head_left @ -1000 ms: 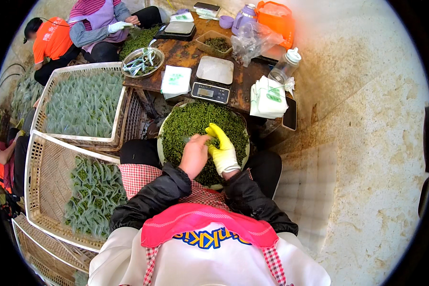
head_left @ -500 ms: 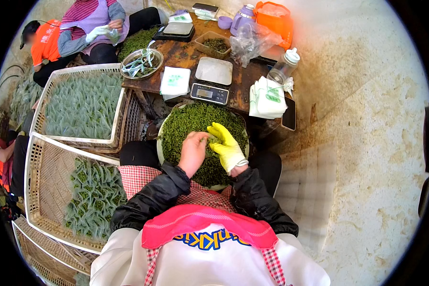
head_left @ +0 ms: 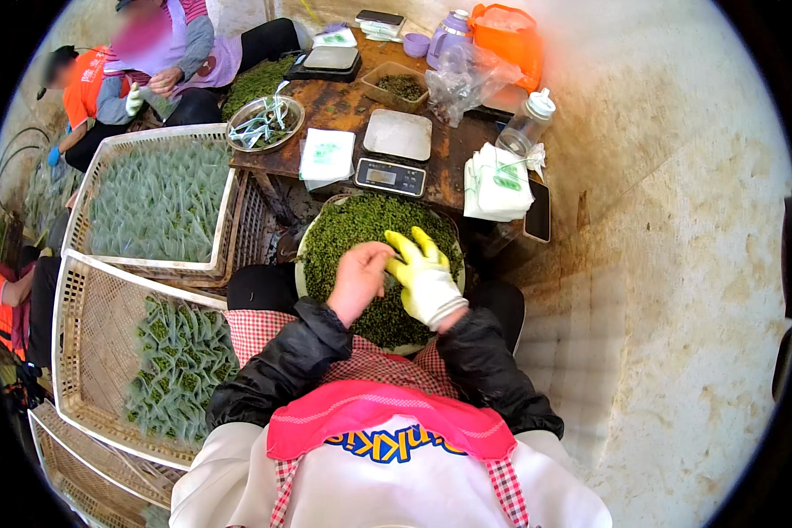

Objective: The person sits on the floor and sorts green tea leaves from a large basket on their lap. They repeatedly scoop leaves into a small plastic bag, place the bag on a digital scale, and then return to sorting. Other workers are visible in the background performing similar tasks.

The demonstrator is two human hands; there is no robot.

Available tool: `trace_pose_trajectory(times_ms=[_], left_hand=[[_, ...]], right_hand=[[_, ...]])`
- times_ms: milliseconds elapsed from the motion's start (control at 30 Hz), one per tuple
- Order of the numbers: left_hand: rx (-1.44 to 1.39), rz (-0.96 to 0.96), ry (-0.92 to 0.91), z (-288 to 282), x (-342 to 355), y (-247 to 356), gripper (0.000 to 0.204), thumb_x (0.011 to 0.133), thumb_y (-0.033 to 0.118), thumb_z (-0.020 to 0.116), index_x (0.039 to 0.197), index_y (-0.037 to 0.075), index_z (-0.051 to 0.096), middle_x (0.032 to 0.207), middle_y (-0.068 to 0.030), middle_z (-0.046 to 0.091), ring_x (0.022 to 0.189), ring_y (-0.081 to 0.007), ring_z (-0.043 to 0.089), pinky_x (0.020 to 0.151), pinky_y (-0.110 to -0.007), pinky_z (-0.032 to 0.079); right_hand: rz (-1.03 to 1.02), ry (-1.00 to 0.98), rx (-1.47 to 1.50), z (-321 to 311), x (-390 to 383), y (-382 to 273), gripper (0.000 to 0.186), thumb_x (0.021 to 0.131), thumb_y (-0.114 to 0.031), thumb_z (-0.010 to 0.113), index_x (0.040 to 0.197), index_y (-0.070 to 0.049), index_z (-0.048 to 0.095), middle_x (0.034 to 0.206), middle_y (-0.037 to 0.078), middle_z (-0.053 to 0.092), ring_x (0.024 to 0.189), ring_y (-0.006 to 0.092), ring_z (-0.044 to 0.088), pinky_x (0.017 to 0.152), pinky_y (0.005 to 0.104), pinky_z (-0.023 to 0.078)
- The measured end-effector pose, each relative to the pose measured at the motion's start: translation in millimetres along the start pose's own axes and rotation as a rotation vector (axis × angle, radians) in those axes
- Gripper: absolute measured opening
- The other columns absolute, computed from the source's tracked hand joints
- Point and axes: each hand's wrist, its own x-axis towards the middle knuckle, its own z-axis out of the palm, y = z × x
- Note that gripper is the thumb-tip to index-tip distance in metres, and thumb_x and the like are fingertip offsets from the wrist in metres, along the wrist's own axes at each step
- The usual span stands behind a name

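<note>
Over a round basin (head_left: 301, 280) heaped with small green peppercorn-like berries (head_left: 365, 214), my two hands meet at the fingertips. My bare left hand (head_left: 359, 278) is closed in a pinch; whatever is between its fingertips is too small to make out. My right hand (head_left: 425, 278) wears a glove, yellow at the fingers and white over the back. Its fingers are stretched out and apart, with the thumb side close to the left fingertips. Just beyond the basin, a digital scale (head_left: 392, 176) with a bare pan stands on the wooden table (head_left: 449, 163).
At left, a white crate (head_left: 224, 220) and a second crate (head_left: 88, 343) hold filled clear bags. Flat bag stacks (head_left: 328, 156) (head_left: 498, 187), a metal bowl (head_left: 295, 119), a plastic bottle (head_left: 524, 123) and a purple thermos (head_left: 449, 40) occupy the table. Co-workers sit at the upper left.
My right hand has turned, showing more of the glove's white back, with its fingers more spread. My left hand stays near the same spot. A co-worker's hands at the upper left have moved apart.
</note>
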Motion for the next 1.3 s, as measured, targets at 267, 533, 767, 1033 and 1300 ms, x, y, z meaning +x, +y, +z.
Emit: trace_pose_trajectory(times_ms=[267, 533, 767, 1033, 1300], left_hand=[[0.428, 0.101, -0.007, -27, 18, 5, 0.022, 0.09, 0.008, 0.058, 0.109, -0.003, 0.064, 0.083, -0.0072, 0.063, 0.055, -0.0104, 0.055, 0.049, -0.026, 0.044], [0.797, 0.578, -0.095, -25, 88, 70, 0.012, 0.081, 0.006, 0.061, 0.09, 0.001, 0.068, 0.081, -0.0164, 0.063, 0.08, -0.0344, 0.062, 0.071, -0.039, 0.049], [1.227, 0.997, -0.14, -15, 183, 115, 0.009, 0.084, 0.005, 0.06, 0.09, 0.006, 0.066, 0.085, -0.012, 0.055, 0.08, -0.0351, 0.06, 0.07, -0.042, 0.047], [0.765, 0.65, 0.158, -41, 134, 44, 0.023, 0.083, 0.004, 0.065, 0.106, 0.002, 0.062, 0.09, -0.0137, 0.059, 0.075, -0.0258, 0.059, 0.069, -0.034, 0.048], [1.179, 0.472, -0.18, -73, 14, -68, 0.018, 0.078, 0.004, 0.063, 0.096, 0.007, 0.061, 0.088, -0.0132, 0.056, 0.084, -0.0365, 0.059, 0.072, -0.046, 0.049]], right_hand=[[-0.13, -0.038, 0.994, -35, 5, 61, 0.048, 0.077, 0.007, 0.058, 0.122, -0.007, 0.061, 0.137, 0.01, 0.052, 0.126, 0.0227, 0.05, 0.103, 0.0331, 0.04], [0.321, -0.132, 1.653, 35, -1, 123, 0.04, 0.092, -0.013, 0.057, 0.13, -0.002, 0.053, 0.132, 0.01, 0.057, 0.116, 0.0226, 0.058, 0.093, 0.0333, 0.047], [0.28, -0.208, 1.639, 36, 19, 123, 0.037, 0.093, -0.014, 0.057, 0.129, -0.004, 0.055, 0.126, 0.007, 0.06, 0.111, 0.0176, 0.06, 0.089, 0.0284, 0.047], [0.31, -0.206, 1.53, 50, 19, 129, 0.036, 0.093, -0.016, 0.06, 0.127, -0.003, 0.056, 0.123, 0.006, 0.062, 0.107, 0.0166, 0.061, 0.085, 0.0285, 0.049], [0.409, -0.226, 1.546, 54, 20, 124, 0.036, 0.094, -0.017, 0.059, 0.128, -0.004, 0.056, 0.123, 0.005, 0.063, 0.106, 0.0156, 0.062, 0.083, 0.0264, 0.049]])
